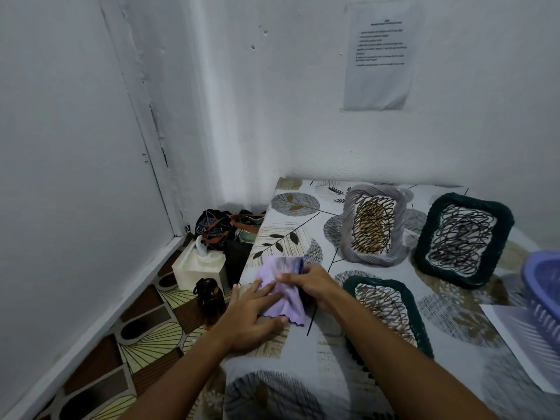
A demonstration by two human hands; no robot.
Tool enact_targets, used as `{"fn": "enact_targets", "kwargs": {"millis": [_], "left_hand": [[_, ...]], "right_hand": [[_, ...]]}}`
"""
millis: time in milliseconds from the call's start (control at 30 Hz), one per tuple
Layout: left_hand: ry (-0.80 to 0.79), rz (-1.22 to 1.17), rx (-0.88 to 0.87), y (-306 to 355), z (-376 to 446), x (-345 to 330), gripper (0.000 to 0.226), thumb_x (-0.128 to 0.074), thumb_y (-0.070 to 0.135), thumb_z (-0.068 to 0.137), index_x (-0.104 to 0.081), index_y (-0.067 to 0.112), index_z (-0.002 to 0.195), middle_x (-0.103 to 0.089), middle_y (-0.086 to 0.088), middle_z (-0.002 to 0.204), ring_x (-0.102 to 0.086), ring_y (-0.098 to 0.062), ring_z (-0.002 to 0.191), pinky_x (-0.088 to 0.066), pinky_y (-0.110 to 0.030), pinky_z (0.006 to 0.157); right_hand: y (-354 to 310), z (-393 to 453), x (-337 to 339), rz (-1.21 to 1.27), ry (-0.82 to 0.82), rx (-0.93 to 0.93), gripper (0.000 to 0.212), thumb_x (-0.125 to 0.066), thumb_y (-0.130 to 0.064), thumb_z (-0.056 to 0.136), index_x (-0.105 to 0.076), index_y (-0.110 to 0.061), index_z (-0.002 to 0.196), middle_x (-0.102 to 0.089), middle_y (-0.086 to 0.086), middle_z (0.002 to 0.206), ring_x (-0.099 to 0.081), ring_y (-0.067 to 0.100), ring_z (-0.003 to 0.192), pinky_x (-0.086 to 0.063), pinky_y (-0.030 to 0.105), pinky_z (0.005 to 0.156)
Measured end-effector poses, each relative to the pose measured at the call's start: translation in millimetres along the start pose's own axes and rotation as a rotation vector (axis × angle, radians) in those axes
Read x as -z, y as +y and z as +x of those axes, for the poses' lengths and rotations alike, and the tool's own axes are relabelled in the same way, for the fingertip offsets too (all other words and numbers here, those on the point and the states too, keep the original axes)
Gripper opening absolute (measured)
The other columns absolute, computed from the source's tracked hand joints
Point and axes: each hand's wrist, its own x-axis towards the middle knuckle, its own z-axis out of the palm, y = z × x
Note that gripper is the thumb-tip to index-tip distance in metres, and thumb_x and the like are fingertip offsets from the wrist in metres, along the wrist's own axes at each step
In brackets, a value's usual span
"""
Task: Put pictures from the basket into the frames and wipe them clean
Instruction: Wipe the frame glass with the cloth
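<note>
A lilac cloth (283, 291) lies bunched near the table's left edge. My right hand (309, 283) grips its upper right part, fingers curled over the fabric. My left hand (253, 313) lies flat with straight fingers on the cloth's lower left and on the table. Whatever sits under the cloth is hidden. A grey wavy frame (374, 227) stands upright with a scribbled picture. A dark green frame (462, 239) leans beside it, and another dark green frame (391, 310) lies flat just right of my right arm. The lilac basket (542, 286) sits at the right edge.
The table wears a leaf-patterned cloth (297, 234) and stands against a white wall. A white sheet of paper (512, 338) lies under the basket. On the floor to the left are a white box (197, 268), a dark bottle (209, 301) and bags (218, 225).
</note>
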Motion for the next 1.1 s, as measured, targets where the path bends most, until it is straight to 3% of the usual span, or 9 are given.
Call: {"fn": "enact_targets", "kwargs": {"millis": [133, 267, 333, 400, 500, 567, 700, 833, 1100], "left_hand": [[0.096, -0.046, -0.046, -1, -6, 4, 0.100, -0.015, 0.094, 0.068, -0.033, 0.035, 0.146, -0.010, 0.020, 0.155, 0.002, -0.004, 0.146, 0.010, -0.052, 0.117], [0.230, -0.125, -0.094, 9, -1, 4, 0.084, -0.028, 0.087, 0.074, -0.033, 0.039, 0.143, -0.020, 0.015, 0.155, -0.010, -0.004, 0.145, -0.006, -0.052, 0.119], [0.265, -0.172, -0.112, 21, 4, 1, 0.083, -0.033, 0.086, 0.075, -0.037, 0.037, 0.142, -0.027, 0.011, 0.154, -0.017, -0.006, 0.143, -0.015, -0.050, 0.118], [0.273, -0.199, -0.129, 33, 10, -5, 0.083, -0.035, 0.086, 0.074, -0.039, 0.037, 0.141, -0.031, 0.010, 0.153, -0.021, -0.007, 0.142, -0.019, -0.051, 0.117], [0.251, -0.182, -0.156, 55, 20, -22, 0.081, -0.036, 0.085, 0.075, -0.038, 0.039, 0.141, -0.033, 0.012, 0.151, -0.023, -0.007, 0.141, -0.021, -0.051, 0.116], [0.214, -0.148, -0.176, 71, 25, -33, 0.085, -0.034, 0.086, 0.074, -0.037, 0.036, 0.143, -0.034, 0.008, 0.152, -0.022, -0.008, 0.141, -0.021, -0.051, 0.116], [0.078, -0.079, -0.190, 100, 33, -50, 0.100, -0.028, 0.092, 0.068, -0.025, 0.033, 0.150, -0.023, 0.007, 0.158, -0.009, -0.002, 0.142, -0.003, -0.047, 0.120], [0.005, -0.002, -0.152, 109, 31, -62, 0.112, -0.024, 0.096, 0.064, -0.014, 0.030, 0.153, -0.011, 0.006, 0.160, 0.001, -0.007, 0.146, 0.010, -0.044, 0.118], [0.018, 0.097, -0.112, 115, 26, -67, 0.116, -0.025, 0.098, 0.061, -0.017, 0.027, 0.152, -0.008, 0.007, 0.161, 0.010, -0.006, 0.146, 0.012, -0.050, 0.118]], "right_hand": [[-7, -15, 3, 0.363, -0.035, -0.032, 0.038, -0.076, -0.019, 0.078, -0.064, 0.005, 0.105, -0.070, 0.021, 0.100, -0.068, 0.031, 0.088, -0.056, 0.039, 0.081], [-12, -37, 30, 0.664, -0.037, -0.054, 0.046, -0.069, -0.025, 0.085, -0.060, 0.007, 0.117, -0.063, 0.026, 0.120, -0.056, 0.039, 0.118, -0.040, 0.049, 0.106], [-10, -51, 53, 0.762, -0.020, -0.016, 0.034, -0.059, -0.023, 0.091, -0.068, 0.006, 0.104, -0.064, 0.024, 0.116, -0.055, 0.036, 0.118, -0.036, 0.048, 0.108], [-7, -67, 79, 0.806, -0.024, 0.029, 0.038, -0.051, -0.026, 0.095, -0.072, 0.006, 0.094, -0.067, 0.023, 0.110, -0.059, 0.034, 0.109, -0.038, 0.047, 0.105], [-4, -93, 128, 0.816, 0.100, 0.125, 0.047, -0.059, -0.029, 0.085, -0.061, 0.008, 0.115, -0.065, 0.024, 0.114, -0.059, 0.035, 0.107, -0.043, 0.046, 0.099], [-5, -110, 159, 0.730, 0.244, 0.176, 0.063, -0.067, -0.027, 0.082, -0.049, 0.012, 0.128, -0.061, 0.022, 0.117, -0.058, 0.035, 0.105, -0.046, 0.042, 0.094], [-9, -125, 200, 0.085, 0.639, 0.278, 0.030, -0.063, -0.022, 0.090, -0.059, 0.003, 0.106, -0.059, 0.013, 0.080, -0.054, 0.021, 0.068, -0.043, 0.030, 0.061], [4, -113, 198, -0.367, 0.485, 0.220, 0.027, -0.067, -0.025, 0.088, -0.055, -0.002, 0.083, -0.054, 0.013, 0.074, -0.049, 0.019, 0.068, -0.036, 0.029, 0.060], [25, -89, 162, -0.433, 0.357, 0.324, 0.035, -0.067, -0.029, 0.088, -0.041, -0.019, 0.067, -0.039, -0.001, 0.064, -0.038, 0.011, 0.059, -0.027, 0.029, 0.055]]}}
